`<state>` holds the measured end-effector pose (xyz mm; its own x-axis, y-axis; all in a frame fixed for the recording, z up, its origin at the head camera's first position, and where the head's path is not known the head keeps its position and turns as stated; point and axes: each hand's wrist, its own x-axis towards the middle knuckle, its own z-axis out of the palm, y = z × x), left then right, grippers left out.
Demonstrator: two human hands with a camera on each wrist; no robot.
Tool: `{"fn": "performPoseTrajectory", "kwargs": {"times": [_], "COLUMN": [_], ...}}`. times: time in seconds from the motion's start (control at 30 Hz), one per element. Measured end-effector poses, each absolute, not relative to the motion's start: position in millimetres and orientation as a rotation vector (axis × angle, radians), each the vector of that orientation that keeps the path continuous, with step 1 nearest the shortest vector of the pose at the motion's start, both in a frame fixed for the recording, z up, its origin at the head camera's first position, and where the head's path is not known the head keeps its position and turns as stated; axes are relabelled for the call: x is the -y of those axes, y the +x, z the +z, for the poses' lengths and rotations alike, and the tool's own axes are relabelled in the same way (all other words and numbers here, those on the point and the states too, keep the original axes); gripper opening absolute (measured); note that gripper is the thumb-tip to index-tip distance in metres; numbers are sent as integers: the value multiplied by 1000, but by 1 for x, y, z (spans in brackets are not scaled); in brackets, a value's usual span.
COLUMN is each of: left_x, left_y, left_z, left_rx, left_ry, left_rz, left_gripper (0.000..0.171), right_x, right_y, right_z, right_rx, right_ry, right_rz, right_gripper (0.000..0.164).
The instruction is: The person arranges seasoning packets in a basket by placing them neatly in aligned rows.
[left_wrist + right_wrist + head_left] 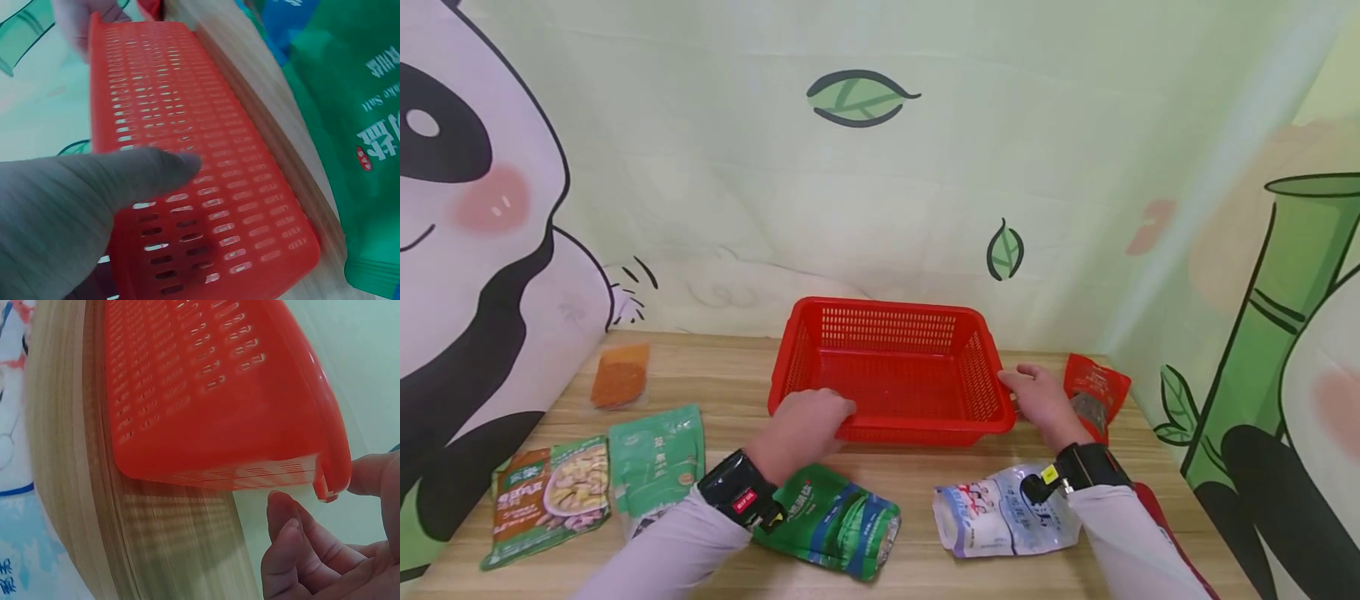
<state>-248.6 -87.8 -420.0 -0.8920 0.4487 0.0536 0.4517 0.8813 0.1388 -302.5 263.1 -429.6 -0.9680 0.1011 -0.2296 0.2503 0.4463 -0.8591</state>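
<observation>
A red plastic basket (887, 429) with slotted walls sits at the back of the wooden table. My left hand (805, 429) grips its front rim near the left corner. In the left wrist view the thumb (156, 169) lies along the outer wall, while the other fingers are hidden behind it. At the right end, my right hand (1041, 400) holds the rim. The right wrist view has the thumb (369, 475) against the rim and curled fingers (290, 531) close by the end wall. Inside, the basket's floor shows bare red plastic.
A green pouch (842, 521) and white-blue pouch (1007, 512) lie in front. To the left are a brown-green snack bag (550, 496), light green pouch (658, 458) and orange packet (621, 375). A red pouch (1093, 387) lies right. A printed curtain (925, 183) hangs behind.
</observation>
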Motion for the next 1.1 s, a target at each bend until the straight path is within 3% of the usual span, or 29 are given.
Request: {"fn": "performPoseTrajectory", "kwargs": {"times": [0.4, 0.67, 1.1], "left_x": [83, 83, 82], "left_y": [-252, -251, -253], "left_z": [-428, -426, -426], "left_rx": [2948, 2943, 2925], "left_ry": [-691, -681, -678], "left_rz": [-156, -121, -68], "left_gripper": [32, 31, 30], "right_x": [-264, -268, -302], "right_y": [-303, -311, -333], "right_z": [-430, -426, -422], "right_rx": [-2548, -2667, -3023], "right_ry": [330, 296, 517], "right_rz": [-1538, -1555, -734], "right_gripper": [79, 57, 38]}}
